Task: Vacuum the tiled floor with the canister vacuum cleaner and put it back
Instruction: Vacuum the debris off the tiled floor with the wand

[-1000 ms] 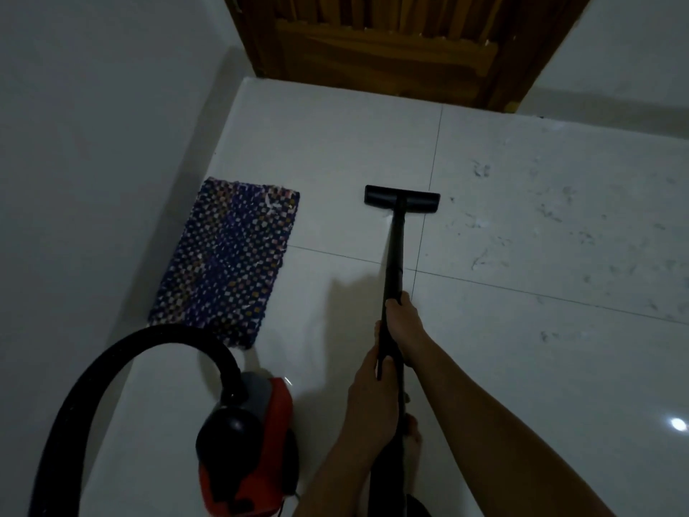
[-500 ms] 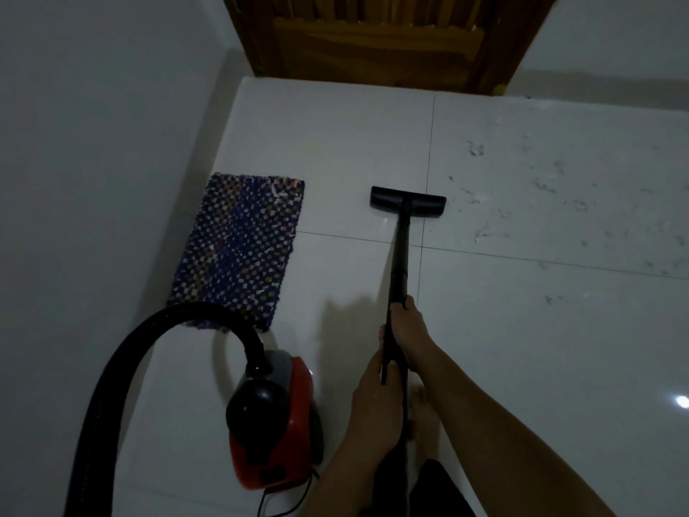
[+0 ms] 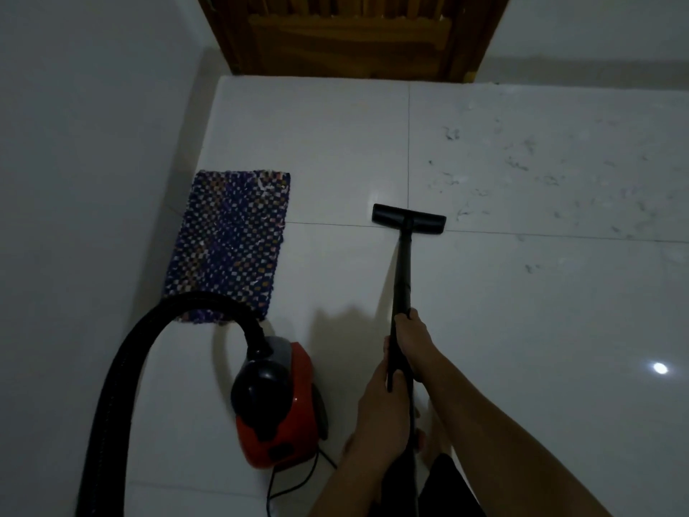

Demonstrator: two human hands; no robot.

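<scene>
A black vacuum wand [image 3: 403,272] runs forward from me to its flat floor nozzle [image 3: 409,219], which lies on a tile joint of the white tiled floor [image 3: 522,330]. My right hand [image 3: 414,339] grips the wand further up. My left hand [image 3: 380,408] grips it lower, nearer my body. The red and black canister [image 3: 274,403] stands on the floor to my left, and its thick black hose [image 3: 123,371] arches up and over to the left. Dark lint and hair scraps [image 3: 522,169] are scattered over the tiles right of the nozzle.
A blue checked mat [image 3: 231,240] lies by the left wall [image 3: 82,181]. A wooden door [image 3: 354,35] closes the far end. A power cord [image 3: 294,479] trails from the canister's rear. My bare feet [image 3: 421,438] stand under the wand.
The nozzle has been drawn back toward me, from beyond the tile joint onto it. The view has shifted back, and the canister sits higher and fuller in the frame.
</scene>
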